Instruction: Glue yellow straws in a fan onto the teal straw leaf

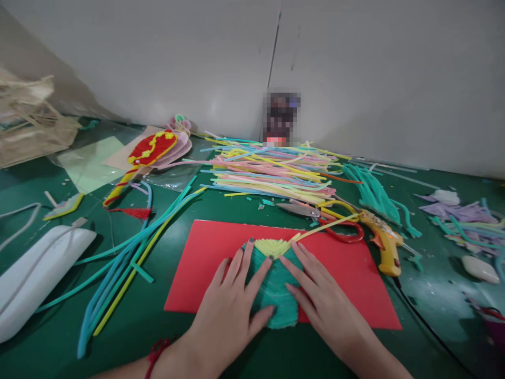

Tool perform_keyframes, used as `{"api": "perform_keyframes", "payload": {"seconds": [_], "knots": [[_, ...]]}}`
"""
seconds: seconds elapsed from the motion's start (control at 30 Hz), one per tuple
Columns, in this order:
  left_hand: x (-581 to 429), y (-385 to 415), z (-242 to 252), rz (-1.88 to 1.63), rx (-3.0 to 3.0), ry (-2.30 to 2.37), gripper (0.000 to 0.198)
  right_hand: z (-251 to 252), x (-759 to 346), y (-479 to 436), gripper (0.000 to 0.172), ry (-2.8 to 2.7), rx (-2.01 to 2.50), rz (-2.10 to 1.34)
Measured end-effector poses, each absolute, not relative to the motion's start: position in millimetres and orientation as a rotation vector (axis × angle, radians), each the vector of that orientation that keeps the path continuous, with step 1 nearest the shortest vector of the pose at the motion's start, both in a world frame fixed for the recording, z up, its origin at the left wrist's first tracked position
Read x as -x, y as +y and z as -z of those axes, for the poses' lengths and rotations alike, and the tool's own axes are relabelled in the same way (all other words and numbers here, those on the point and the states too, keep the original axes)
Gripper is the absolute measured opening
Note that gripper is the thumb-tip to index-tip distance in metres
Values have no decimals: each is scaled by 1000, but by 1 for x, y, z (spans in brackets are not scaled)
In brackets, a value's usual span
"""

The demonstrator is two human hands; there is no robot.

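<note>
A green fuzzy piece built of pipe-cleaner rows lies on a red sheet, with a yellow pointed section at its top. My left hand rests on its left side, fingers stretched and spread, one fingertip at the yellow section. My right hand lies along its right side with fingers extended. Its fingertips touch the near end of a yellow pipe cleaner, which runs up to the right across the red-handled scissors. Both palms hide parts of the red sheet.
Many pastel pipe cleaners are piled along the back. A yellow glue gun with a black cord lies at right. Left are loose blue-green pipe cleaners, a red-and-yellow fan-shaped craft and a white power strip.
</note>
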State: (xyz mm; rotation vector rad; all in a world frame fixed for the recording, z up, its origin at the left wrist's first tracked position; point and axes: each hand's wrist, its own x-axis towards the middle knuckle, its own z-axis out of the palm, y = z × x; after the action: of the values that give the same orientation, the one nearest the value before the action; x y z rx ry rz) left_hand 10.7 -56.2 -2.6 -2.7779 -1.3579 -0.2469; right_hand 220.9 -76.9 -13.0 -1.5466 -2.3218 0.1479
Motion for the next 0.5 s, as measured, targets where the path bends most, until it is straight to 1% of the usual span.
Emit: {"api": "perform_keyframes", "payload": {"seconds": [0.17, 0.37, 0.5], "knots": [[-10, -55, 0, 216, 2789, -1323, 65, 14, -221, -77, 42, -2322, 1549, -178], [-8, -52, -2, 125, 2822, -1298, 67, 17, -222, -78, 47, -2310, 1542, -159], [-7, -53, -1, 136, 2811, -1291, 67, 16, -221, -78, 48, -2321, 1540, -140]]}}
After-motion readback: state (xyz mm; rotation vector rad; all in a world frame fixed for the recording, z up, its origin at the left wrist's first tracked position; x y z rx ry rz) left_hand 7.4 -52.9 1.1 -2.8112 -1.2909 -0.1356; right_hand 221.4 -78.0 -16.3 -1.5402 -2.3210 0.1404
